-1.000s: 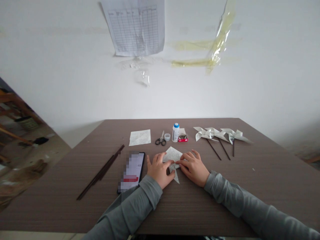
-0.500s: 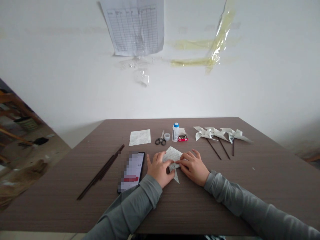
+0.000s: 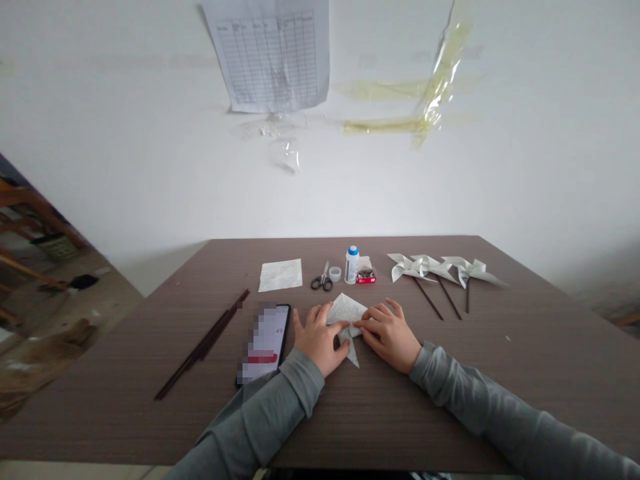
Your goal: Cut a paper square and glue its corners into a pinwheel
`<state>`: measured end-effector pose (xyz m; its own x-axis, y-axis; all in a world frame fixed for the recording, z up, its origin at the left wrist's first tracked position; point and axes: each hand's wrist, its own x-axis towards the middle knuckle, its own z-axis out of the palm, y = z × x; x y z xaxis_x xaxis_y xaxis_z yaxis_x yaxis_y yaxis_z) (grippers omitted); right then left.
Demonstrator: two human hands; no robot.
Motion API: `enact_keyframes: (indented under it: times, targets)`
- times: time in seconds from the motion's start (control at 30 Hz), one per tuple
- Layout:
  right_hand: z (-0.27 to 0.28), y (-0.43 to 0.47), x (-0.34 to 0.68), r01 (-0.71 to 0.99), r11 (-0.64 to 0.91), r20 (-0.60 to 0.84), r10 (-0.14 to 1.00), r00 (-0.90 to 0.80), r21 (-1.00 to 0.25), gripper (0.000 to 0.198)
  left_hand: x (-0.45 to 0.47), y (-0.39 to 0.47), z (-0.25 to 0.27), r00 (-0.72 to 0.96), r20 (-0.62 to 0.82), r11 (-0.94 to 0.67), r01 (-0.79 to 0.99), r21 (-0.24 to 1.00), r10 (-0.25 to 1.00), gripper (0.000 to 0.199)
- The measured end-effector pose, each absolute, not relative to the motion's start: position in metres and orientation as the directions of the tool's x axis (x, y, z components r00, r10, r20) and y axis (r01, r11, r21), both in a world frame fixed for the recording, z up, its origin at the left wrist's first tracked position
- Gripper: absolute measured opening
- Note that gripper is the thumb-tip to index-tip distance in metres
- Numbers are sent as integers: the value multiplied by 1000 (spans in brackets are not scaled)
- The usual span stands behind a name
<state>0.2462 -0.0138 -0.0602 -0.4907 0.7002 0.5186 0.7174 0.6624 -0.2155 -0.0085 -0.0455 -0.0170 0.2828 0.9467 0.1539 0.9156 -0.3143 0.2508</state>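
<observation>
Both hands, left hand point(image 3: 318, 339) and right hand point(image 3: 391, 333), lay flat and open, fingertips pressing the folded paper point(image 3: 347, 315) against the tabletop point(image 3: 450, 393), beside the phone point(image 3: 265, 341).

Brown table point(image 3: 450, 400) carries phone point(image 3: 264, 342), sticks point(image 3: 203, 343), scissors point(image 3: 321, 280), 3 pinwheels point(image 3: 440, 268).

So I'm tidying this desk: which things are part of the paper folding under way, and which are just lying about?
In use:
folded paper, pressed flat by left hand and right hand

Lying about:
phone
dark sticks
paper square
scissors
glue bottle
pin box
finished pinwheels
</observation>
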Motion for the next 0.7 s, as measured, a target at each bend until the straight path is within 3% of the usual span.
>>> enact_keyframes:
  times: [0.5, 0.7]
  targets:
    - [-58, -15, 244, 732, 636, 491, 733, -471, -246, 35, -4, -46, 0, 263, 59, -269, 932, 243, 963, 52]
    - [-54, -15, 244, 735, 639, 480, 730, -486, -227, 38, -7, -44, -6, 280, 120, -302, 915, 267, 953, 50]
